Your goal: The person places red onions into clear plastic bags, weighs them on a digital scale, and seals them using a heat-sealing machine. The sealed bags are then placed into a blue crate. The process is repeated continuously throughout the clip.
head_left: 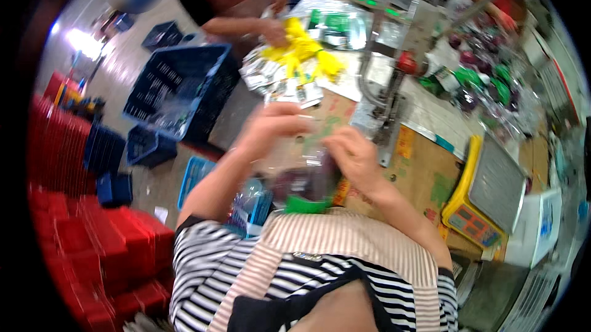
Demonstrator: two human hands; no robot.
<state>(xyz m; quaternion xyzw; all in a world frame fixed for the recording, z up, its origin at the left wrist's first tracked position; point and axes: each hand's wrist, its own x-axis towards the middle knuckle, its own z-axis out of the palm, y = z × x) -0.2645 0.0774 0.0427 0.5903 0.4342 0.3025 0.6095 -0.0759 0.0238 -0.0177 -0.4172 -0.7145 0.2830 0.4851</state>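
A clear plastic bag [301, 181] with dark purple contents and a green lower end hangs upright just in front of my apron. My left hand [274, 125], blurred by motion, is closed on the bag's upper left side. On its upper right, the fingers of my right hand [356, 156] pinch the clear film. What the purple contents are, I cannot tell. Beyond my hands stands a metal bench device with a red knob [406, 62]. Yellow ties or strips [305, 52] lie over small white printed cards [271, 76] on the table.
A yellow-framed scale [486, 190] sits at the right. Behind it, filled bags with purple and green [486, 79] are heaped. Blue crates [178, 85] and stacked red crates [92, 246] stand at the left. Across the table, one co-worker's hand [274, 31] is near the yellow strips; another person works far right.
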